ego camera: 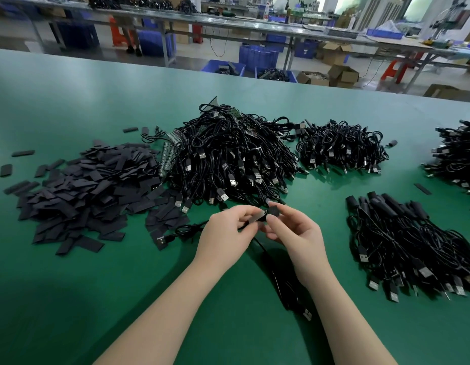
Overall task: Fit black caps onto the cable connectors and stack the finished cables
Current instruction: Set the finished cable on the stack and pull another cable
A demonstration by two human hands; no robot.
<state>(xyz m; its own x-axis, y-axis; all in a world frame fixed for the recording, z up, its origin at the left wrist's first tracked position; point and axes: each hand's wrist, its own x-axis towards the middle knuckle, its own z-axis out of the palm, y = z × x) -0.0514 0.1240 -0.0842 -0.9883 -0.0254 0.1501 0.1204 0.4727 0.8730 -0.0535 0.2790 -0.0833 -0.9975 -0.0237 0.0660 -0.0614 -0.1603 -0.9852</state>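
Note:
Both hands meet above the green table (70, 299) in front of the big cable heap. My left hand (226, 230) pinches the connector end (260, 215) of a black cable, whose USB plug (161, 241) trails left on the table. My right hand (294, 230) pinches a black cap (274, 211) right against that connector. A pile of flat black caps (91, 191) lies to the left. The heap of uncapped cables (228, 159) sits in the middle. A stack of capped cables (402, 241) lies to the right.
A smaller cable pile (341, 148) lies at the back right and another (455, 154) at the right edge. A second cable (289, 293) runs between my forearms. Loose caps (23, 153) are scattered at the far left. Benches and blue crates (257, 57) stand beyond the table.

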